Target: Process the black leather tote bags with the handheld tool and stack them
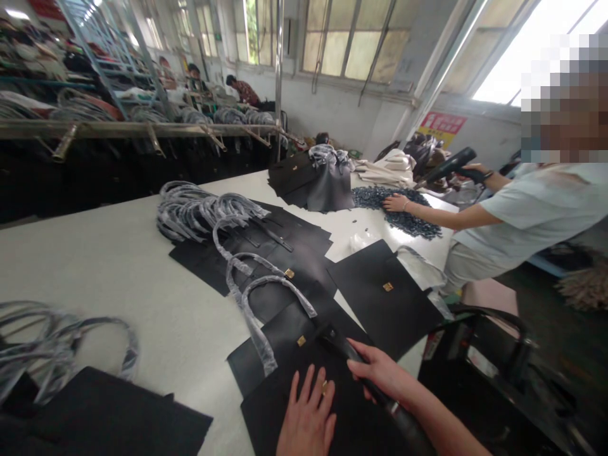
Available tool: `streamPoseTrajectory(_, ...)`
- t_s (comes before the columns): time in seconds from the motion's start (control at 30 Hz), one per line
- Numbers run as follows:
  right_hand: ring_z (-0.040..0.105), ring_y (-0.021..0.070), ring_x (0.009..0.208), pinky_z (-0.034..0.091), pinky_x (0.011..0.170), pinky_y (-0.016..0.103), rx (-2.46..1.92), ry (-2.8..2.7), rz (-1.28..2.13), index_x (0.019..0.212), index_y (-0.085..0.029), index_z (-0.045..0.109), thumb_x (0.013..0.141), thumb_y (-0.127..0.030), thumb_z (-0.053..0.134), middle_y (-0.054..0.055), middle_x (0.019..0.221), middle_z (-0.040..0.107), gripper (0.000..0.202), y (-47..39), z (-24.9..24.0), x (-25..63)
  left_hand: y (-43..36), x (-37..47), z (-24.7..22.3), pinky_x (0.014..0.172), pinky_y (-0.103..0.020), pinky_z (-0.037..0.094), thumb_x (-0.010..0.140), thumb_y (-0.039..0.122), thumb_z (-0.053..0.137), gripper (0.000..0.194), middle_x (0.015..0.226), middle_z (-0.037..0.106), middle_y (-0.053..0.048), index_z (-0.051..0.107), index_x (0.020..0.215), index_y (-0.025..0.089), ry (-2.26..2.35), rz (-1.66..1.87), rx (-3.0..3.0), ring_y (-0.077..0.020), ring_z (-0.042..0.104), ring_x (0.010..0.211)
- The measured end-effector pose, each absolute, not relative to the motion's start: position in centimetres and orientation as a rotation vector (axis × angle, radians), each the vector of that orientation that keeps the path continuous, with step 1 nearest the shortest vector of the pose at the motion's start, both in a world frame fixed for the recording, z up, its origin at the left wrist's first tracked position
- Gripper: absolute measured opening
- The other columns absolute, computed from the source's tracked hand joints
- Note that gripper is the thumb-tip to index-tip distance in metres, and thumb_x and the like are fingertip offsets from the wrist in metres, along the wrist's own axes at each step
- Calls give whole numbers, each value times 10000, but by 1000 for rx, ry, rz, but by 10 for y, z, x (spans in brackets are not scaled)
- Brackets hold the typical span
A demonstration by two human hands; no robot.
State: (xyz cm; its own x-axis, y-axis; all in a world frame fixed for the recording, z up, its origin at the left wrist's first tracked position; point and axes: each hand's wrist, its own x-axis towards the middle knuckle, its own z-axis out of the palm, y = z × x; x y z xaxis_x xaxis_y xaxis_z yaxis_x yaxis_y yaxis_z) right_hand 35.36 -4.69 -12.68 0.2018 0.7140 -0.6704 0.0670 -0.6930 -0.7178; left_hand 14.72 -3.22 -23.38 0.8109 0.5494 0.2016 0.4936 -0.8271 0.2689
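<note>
Flat on a black leather panel (266, 411) at the bottom lies my left hand (308, 415), its fingers spread beside a small gold clasp. My right hand (380, 373) is wrapped round the dark handle of a black tool (339, 342), whose tip reaches over the overlapping panels. A gold clasp (301, 341) shows just left of that tip. Plastic-wrapped handles (259, 335) arch over the panels ahead of my left hand. Another black panel (384, 294) with a gold clasp rests to the right of the tool.
Across the white table (95, 253), a person (536, 202) holds a dark tool (446, 166) over a pile of small dark pieces (413, 218). Wrapped handles and a black panel (109, 411) lie at the near left. Racks (190, 130) stand behind.
</note>
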Motion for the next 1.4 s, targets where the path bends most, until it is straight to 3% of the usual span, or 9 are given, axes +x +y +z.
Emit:
streamPoseTrajectory(0.13,509,65,366,371,341,177,-1944,-774,1539,1438,-212,384,768,-349,602,-58,657,557,717,-45,-126,359,-33,146,-234,1073,-553,343,853,238,518,554,1497,372,-26,426,1397,287,826,353,2769,-299,346,1360)
streamPoseTrajectory(0.4,510,72,351,373,331,173,-1992,-701,1611,1460,-159,341,754,-355,608,-59,614,554,780,-78,-121,375,-34,147,-229,1100,-549,302,862,204,488,551,1512,343,-25,421,1405,271,826,342,2740,-291,283,1394)
streamPoseTrajectory(0.6,507,78,341,385,314,184,-1878,-697,1471,1388,-168,456,739,-318,661,-56,616,575,697,-41,-132,366,-33,147,-230,1095,-561,299,853,204,493,574,1511,344,-30,406,1416,269,809,306,2744,-305,297,1386)
streamPoseTrajectory(0.73,544,64,393,413,347,165,-1868,-654,1315,1419,-232,380,831,-358,599,-51,704,581,640,-30,-128,386,-33,147,-232,1090,-563,305,853,204,489,591,1522,320,-26,382,1429,279,808,296,2747,-301,297,1386)
streamPoseTrajectory(1.07,561,106,374,436,324,199,-1852,-633,1443,1273,-166,516,827,-374,609,-18,649,612,501,-17,-129,409,-34,147,-238,1095,-549,300,859,221,497,568,1523,319,-27,401,1416,271,803,328,2768,-297,285,1392)
streamPoseTrajectory(1.27,539,81,407,410,364,185,-1857,-734,1317,1391,-215,415,788,-363,656,-51,684,594,666,-8,-110,389,-33,144,-225,1127,-544,249,896,251,495,548,1528,311,-40,369,1430,257,823,349,2696,-282,215,1420)
streamPoseTrajectory(1.4,520,89,415,394,389,200,-1899,-883,1510,1423,-155,396,727,-417,691,-48,651,598,800,-42,-100,364,-40,138,-227,1159,-435,239,951,250,440,387,1444,449,-48,479,1333,203,710,410,2604,-209,297,1390)
